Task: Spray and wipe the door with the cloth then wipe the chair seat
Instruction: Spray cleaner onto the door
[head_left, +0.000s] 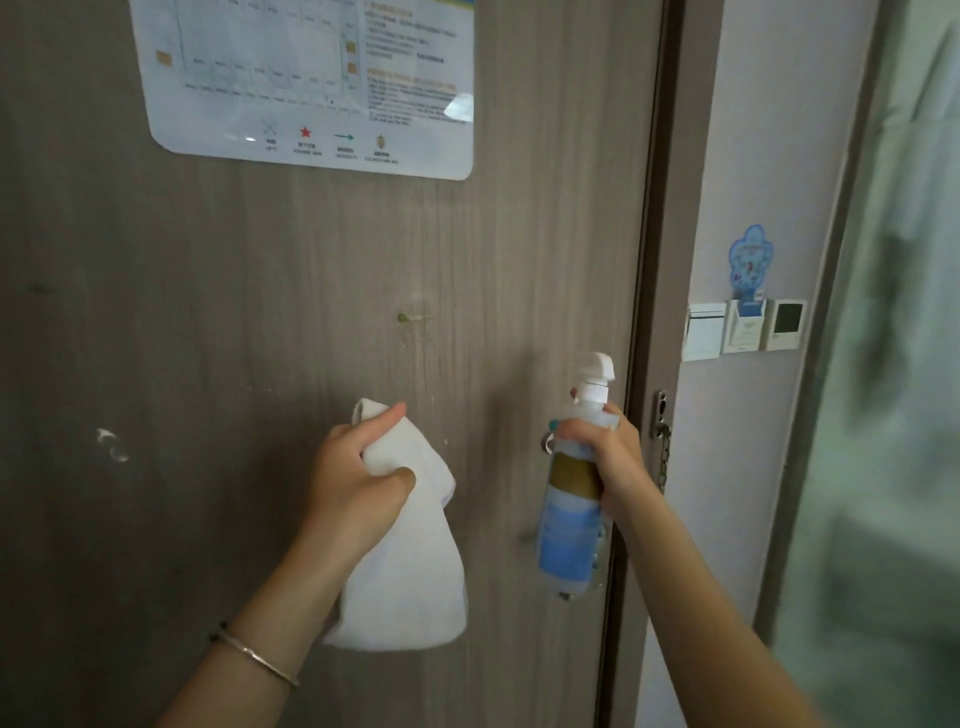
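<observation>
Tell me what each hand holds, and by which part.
The left hand grips the white cloth near its upper end; the rest hangs down. The right hand grips the clear blue-labelled spray bottle around its upper body, below the white nozzle.

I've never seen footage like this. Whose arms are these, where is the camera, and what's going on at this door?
There is no machine here: a person wears a wide-angle camera on the head, so you look down along their own arms. The left hand grips a white cloth. The right hand holds a spray bottle upright, with its white nozzle on top. Both are held up in front of a brown wooden door, which carries a laminated notice and a small greenish spot. A door chain hangs at the frame.
</observation>
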